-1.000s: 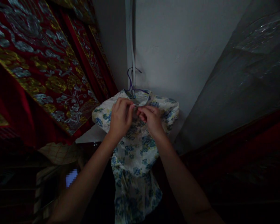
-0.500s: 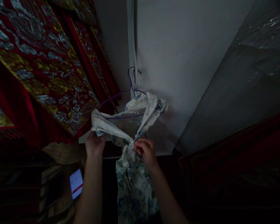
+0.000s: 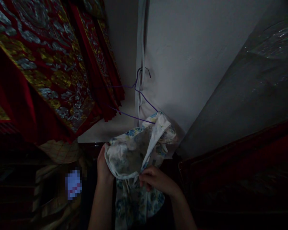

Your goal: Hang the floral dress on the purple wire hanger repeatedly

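Observation:
A white garment with blue floral print (image 3: 136, 134) hangs by one shoulder from the right arm of a thin purple hanger (image 3: 136, 118). The hanger's left arm is bare of cloth, and its hook is at a pale vertical strip on the wall. My left hand (image 3: 105, 164) grips the garment's left shoulder edge, its fingertips partly hidden by the cloth. My right hand (image 3: 156, 180) pinches the front of the neckline, where the white edges meet. Between the hands the neck opening gapes, and the printed lower part drapes below.
Red cloth with gold and silver embroidery (image 3: 60, 73) hangs at the left. Behind the hanger is a pale wall (image 3: 187, 57), with a clear plastic-like sheet (image 3: 249, 86) to its right. A blurred lit screen (image 3: 73, 185) lies low at the left. The lower area is very dark.
The garment's left shoulder has come off the hanger's left arm and moved down and right with my left hand. My right hand has lowered with the neckline. The hanger has tilted.

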`<state>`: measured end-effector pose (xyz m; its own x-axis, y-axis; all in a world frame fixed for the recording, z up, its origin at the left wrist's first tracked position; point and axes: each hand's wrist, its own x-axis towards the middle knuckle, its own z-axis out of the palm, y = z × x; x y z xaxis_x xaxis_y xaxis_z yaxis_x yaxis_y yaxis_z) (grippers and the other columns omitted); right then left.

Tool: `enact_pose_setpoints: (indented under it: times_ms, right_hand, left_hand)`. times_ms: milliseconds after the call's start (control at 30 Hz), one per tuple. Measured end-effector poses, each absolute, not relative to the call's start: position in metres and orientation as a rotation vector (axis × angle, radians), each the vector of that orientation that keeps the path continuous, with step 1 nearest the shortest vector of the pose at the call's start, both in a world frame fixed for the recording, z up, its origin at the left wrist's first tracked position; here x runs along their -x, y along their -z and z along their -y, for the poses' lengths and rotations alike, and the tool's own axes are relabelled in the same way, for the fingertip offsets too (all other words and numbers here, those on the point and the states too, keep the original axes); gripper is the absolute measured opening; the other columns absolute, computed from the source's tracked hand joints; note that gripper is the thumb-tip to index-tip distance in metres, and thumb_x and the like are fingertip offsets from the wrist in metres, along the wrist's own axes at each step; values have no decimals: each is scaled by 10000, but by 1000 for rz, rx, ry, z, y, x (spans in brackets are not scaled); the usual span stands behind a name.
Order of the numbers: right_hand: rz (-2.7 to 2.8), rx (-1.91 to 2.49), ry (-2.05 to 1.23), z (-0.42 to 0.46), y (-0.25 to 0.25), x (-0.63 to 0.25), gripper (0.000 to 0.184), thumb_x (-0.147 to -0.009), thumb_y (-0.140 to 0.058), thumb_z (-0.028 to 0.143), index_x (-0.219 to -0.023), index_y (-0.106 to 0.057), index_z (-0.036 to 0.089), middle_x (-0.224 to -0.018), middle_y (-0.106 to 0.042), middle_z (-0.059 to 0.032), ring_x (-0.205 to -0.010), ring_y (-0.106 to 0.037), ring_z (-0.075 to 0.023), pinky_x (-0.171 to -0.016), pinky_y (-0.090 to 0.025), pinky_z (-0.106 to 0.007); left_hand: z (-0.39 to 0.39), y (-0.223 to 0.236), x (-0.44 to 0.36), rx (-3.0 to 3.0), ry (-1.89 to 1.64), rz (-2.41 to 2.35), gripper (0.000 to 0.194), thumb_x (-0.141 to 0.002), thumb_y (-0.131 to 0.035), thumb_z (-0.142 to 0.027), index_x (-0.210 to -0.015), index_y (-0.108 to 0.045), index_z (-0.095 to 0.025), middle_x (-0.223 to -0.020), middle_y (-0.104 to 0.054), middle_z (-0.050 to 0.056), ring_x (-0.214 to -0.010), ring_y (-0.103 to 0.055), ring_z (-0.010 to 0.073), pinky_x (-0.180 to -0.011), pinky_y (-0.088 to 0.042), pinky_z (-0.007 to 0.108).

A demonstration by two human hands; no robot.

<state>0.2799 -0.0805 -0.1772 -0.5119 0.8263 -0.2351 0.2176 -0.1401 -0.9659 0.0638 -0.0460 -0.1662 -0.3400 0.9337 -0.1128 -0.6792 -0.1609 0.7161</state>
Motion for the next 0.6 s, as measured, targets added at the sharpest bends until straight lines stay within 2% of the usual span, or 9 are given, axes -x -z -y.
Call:
enact_pose_setpoints:
  times_ms: [133,233,300,367,433,500,567,600]
  right_hand:
    - [1333,1182,-1260,74,171,-271,365,-869,-641,514,-712,-716,193,-564,-557,13,-542,-485,-133,-530,-347,-242]
    - [1154,1103,-1121,74,162,-256,420,-855,-642,627,-790,-739,225,-756,-665,-39,-767,-606,-202,-729,-478,-301]
    - [1046,1031,-1137,76,161,-247,475,-824,-634,708,-840,-751,248,-886,-710,-65,-929,-639,-247,-889,-496,-360]
    - [918,943,-1198,78,164,-243,565,-772,-605,803,-902,-753,273,-943,-722,-71,-999,-644,-274,-926,-505,-401]
    - [833,886,-1259,78,163,-244,618,-734,-598,847,-959,-749,292,-981,-725,-72,-1041,-642,-284,-920,-517,-410]
    - [893,862,-1314,77,154,-249,548,-759,-648,777,-999,-739,293,-1030,-720,-68,-1069,-639,-273,-940,-509,-393]
    - [1130,848,-1381,75,134,-256,394,-805,-721,606,-1012,-730,271,-1044,-713,-59,-1035,-645,-248,-943,-499,-366]
    - [1287,836,-1425,74,122,-260,330,-812,-745,520,-1004,-726,252,-1022,-710,-55,-984,-649,-235,-907,-506,-351]
  left_hand:
    - [66,130,-73,-580,-1718,-767,229,-778,-749,-390,-821,-603,-218,-832,-705,-3,-703,-659,174,-664,-540,270]
    - [86,118,-94,-928,-1592,-801,265,-859,-692,-450,-799,-606,-206,-814,-692,26,-679,-642,177,-626,-510,270]
    - [97,113,-109,-1301,-1459,-879,236,-927,-634,-420,-838,-667,-203,-913,-719,68,-823,-677,221,-738,-533,314]
    - [103,107,-121,-1678,-1337,-926,175,-966,-595,-333,-894,-710,-222,-1058,-723,88,-1035,-662,259,-928,-512,377]
    - [100,100,-125,-1892,-1318,-946,150,-982,-573,-289,-1028,-711,-252,-1178,-697,92,-1177,-612,272,-1045,-457,418]
    - [87,94,-121,-1928,-1393,-963,264,-999,-541,-321,-1236,-643,-265,-1271,-660,109,-1246,-579,276,-1079,-435,431]
    - [68,90,-113,-1905,-1411,-902,424,-1018,-482,-422,-1402,-530,-248,-1324,-635,137,-1271,-570,283,-1092,-428,441]
    - [58,90,-109,-1899,-1353,-839,480,-1023,-438,-487,-1426,-512,-236,-1318,-640,144,-1256,-583,285,-1092,-429,444]
